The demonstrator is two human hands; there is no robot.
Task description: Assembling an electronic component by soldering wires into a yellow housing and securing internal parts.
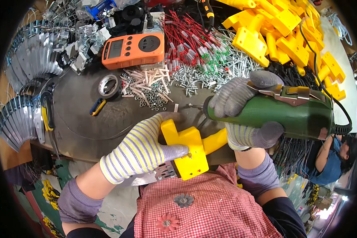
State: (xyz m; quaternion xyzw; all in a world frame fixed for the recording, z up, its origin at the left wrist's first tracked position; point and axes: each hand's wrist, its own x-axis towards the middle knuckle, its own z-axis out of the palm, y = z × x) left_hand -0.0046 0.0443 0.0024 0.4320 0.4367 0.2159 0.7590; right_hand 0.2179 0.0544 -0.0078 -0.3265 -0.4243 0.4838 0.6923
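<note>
Fingers of left hand (141, 152) clamp yellow plastic part (188, 148); right hand (242, 115) grasps green electric screwdriver (273, 113). Risk: bit slips from screw, hits gloved thumb beside it.

One head-worn fisheye view looks steeply down, close over the cluttered workbench (107, 119) and lap.

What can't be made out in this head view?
- Driver tip: the green power screwdriver in the right hand ends in a tip too small to read.
- Yellow plastic part: its left side is covered by the left hand.
- Metal plate under it: mostly hidden.
- Orange meter: screen too small.
</note>
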